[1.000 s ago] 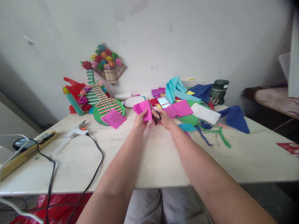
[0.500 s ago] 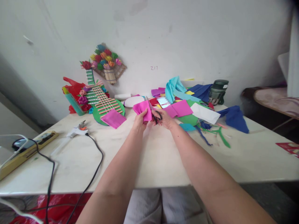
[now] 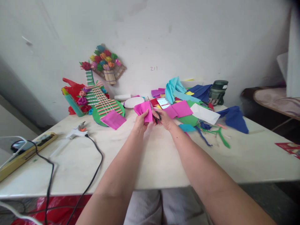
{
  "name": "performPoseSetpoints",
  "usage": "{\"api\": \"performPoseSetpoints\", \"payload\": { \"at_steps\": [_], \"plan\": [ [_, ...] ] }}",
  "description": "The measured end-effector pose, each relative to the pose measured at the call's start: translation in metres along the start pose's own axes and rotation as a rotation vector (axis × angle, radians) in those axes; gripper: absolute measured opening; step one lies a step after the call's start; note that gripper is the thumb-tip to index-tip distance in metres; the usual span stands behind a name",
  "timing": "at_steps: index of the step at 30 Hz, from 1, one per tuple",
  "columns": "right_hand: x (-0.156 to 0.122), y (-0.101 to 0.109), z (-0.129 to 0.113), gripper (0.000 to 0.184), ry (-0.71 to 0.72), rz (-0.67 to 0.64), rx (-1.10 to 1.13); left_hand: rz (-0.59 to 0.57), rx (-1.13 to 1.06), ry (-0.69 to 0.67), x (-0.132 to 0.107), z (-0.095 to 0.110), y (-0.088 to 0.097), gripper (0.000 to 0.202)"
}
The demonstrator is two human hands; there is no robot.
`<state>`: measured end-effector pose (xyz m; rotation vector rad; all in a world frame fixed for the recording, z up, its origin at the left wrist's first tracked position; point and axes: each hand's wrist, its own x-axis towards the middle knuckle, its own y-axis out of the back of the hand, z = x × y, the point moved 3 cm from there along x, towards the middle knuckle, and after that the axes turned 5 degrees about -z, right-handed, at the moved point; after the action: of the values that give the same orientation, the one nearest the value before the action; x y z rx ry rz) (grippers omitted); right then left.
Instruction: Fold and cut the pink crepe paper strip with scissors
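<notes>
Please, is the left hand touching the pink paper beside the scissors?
Touching. The head view shows the left hand gripping the pink paper, with its thumb lying on the paper.

A scuffed pale-grey wall [image 3: 136, 34], bearing small handwritten characters [image 3: 154, 68], rises on the far side of a white table [image 3: 164, 159] in soft light. At right, furniture with a patterned pale top [image 3: 269, 93] stands above a dark floor [image 3: 260, 203].
</notes>
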<state>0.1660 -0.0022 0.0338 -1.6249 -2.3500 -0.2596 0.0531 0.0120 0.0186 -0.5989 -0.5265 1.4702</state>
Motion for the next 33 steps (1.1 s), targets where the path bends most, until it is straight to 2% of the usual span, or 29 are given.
{"api": "performPoseSetpoints", "payload": {
  "at_steps": [12,28,33],
  "plan": [
    [0.009,0.007,0.018,0.038,0.001,0.001,0.06,-0.006,0.01,0.001,-0.002,0.001,-0.001,0.017],
    [0.008,0.002,0.014,0.038,0.019,0.038,0.064,-0.011,0.008,-0.007,0.0,0.0,0.001,0.015],
    [0.007,0.0,0.012,0.041,0.012,0.009,0.093,-0.008,-0.028,-0.001,-0.001,0.001,0.0,0.014]
  ]
}}
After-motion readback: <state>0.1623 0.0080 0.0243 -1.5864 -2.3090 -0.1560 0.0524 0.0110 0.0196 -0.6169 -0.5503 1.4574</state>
